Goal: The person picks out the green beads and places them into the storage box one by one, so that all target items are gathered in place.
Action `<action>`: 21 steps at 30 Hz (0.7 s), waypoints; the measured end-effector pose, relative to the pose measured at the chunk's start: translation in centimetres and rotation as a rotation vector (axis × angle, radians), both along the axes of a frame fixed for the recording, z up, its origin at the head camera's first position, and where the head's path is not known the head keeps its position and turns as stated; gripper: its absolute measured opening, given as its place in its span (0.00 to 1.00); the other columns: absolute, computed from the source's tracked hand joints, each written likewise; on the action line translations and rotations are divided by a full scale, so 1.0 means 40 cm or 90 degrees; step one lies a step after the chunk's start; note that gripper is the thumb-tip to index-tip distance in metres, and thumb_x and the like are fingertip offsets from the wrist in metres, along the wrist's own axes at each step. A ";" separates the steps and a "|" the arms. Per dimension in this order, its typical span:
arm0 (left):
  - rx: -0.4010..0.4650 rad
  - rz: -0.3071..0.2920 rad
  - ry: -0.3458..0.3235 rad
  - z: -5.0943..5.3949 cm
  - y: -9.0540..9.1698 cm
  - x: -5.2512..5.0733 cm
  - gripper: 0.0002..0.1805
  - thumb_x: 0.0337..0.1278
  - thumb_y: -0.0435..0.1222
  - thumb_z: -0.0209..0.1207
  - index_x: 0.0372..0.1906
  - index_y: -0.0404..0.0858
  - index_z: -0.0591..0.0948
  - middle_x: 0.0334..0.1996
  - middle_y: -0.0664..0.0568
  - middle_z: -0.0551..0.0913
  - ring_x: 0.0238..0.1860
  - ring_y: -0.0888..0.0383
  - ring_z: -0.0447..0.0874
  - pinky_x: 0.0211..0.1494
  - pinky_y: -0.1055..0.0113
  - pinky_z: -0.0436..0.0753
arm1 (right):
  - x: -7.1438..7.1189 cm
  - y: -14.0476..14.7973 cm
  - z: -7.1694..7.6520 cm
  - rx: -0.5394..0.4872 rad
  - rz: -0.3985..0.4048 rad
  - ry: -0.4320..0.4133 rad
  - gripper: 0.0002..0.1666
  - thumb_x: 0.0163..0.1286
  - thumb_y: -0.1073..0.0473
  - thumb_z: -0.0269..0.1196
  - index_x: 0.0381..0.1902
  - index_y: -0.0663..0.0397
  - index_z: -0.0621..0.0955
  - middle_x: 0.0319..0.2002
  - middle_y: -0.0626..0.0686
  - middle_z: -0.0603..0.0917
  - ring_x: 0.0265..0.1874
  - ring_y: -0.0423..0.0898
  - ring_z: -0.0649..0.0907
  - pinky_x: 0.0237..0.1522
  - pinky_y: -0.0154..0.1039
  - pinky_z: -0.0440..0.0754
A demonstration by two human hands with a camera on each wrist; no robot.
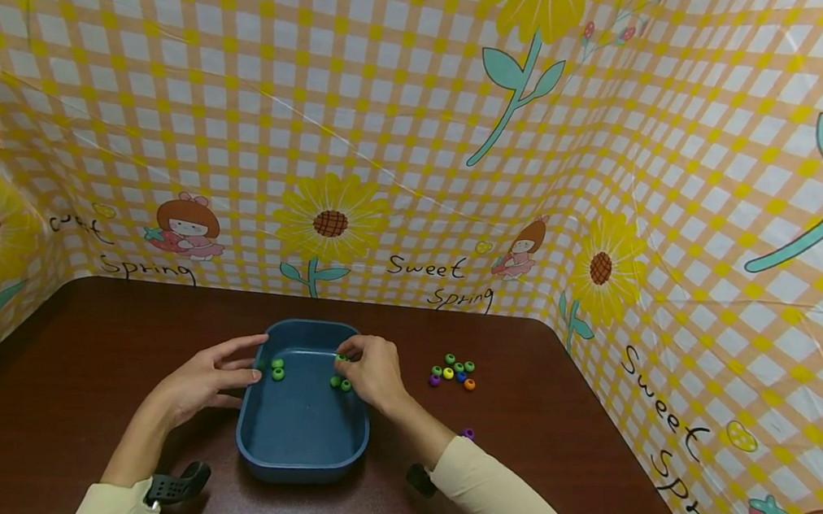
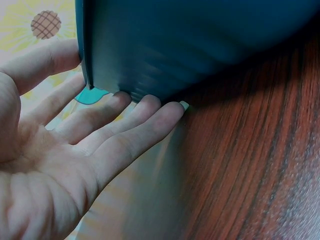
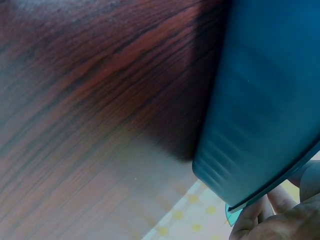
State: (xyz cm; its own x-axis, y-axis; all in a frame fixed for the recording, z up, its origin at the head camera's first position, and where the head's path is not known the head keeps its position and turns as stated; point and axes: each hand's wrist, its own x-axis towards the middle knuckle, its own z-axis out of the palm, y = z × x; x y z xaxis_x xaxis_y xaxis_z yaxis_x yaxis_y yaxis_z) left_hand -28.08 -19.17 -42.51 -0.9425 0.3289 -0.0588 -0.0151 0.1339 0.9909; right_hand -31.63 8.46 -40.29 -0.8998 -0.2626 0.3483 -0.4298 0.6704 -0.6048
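Observation:
A blue rectangular tray (image 1: 310,437) stands on the table in the head view. My left hand (image 1: 198,383) is at its left side, fingers nearly straight and touching the rim and outer wall; the left wrist view shows this hand (image 2: 75,140) palm up against the tray. Over the tray's right rim reaches my right hand (image 1: 377,372), pinching a green bead (image 1: 342,358) between thumb and fingers. Two green beads (image 1: 278,374) lie inside by the left wall, and others (image 1: 345,385) sit just below the right fingertips. In the right wrist view the tray wall hides the fingertips.
To the right of the tray, a loose group of beads lies on the dark wooden table (image 1: 545,441): several green ones (image 1: 450,358), a yellow (image 1: 448,374), a blue (image 1: 462,377), an orange (image 1: 470,385) and a purple (image 1: 434,381). Another purple bead (image 1: 468,433) is partly behind the right forearm.

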 end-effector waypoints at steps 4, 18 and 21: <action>-0.001 0.001 0.000 0.001 0.000 0.000 0.40 0.70 0.38 0.61 0.80 0.41 0.57 0.75 0.26 0.60 0.67 0.32 0.75 0.57 0.44 0.85 | -0.002 0.001 0.000 0.005 0.001 0.004 0.05 0.62 0.63 0.72 0.37 0.56 0.90 0.32 0.51 0.90 0.34 0.46 0.86 0.34 0.35 0.80; -0.006 0.000 0.000 -0.001 -0.001 -0.001 0.40 0.70 0.38 0.61 0.80 0.41 0.57 0.75 0.26 0.60 0.67 0.32 0.74 0.57 0.44 0.85 | 0.000 0.001 0.003 0.019 0.010 0.007 0.07 0.61 0.64 0.73 0.38 0.58 0.90 0.32 0.54 0.90 0.33 0.47 0.85 0.32 0.34 0.80; -0.007 0.001 0.001 0.000 0.000 -0.001 0.40 0.70 0.38 0.61 0.80 0.41 0.57 0.75 0.26 0.60 0.67 0.31 0.73 0.57 0.44 0.85 | 0.000 0.001 0.003 0.018 0.011 0.004 0.07 0.61 0.64 0.73 0.38 0.58 0.90 0.34 0.56 0.90 0.34 0.48 0.85 0.33 0.36 0.81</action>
State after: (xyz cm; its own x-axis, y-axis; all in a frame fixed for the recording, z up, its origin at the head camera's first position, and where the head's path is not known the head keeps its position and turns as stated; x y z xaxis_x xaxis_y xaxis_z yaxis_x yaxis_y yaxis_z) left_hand -28.12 -19.19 -42.51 -0.9429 0.3275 -0.0605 -0.0134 0.1443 0.9894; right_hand -31.61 8.52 -40.18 -0.8927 -0.2875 0.3469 -0.4454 0.6796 -0.5829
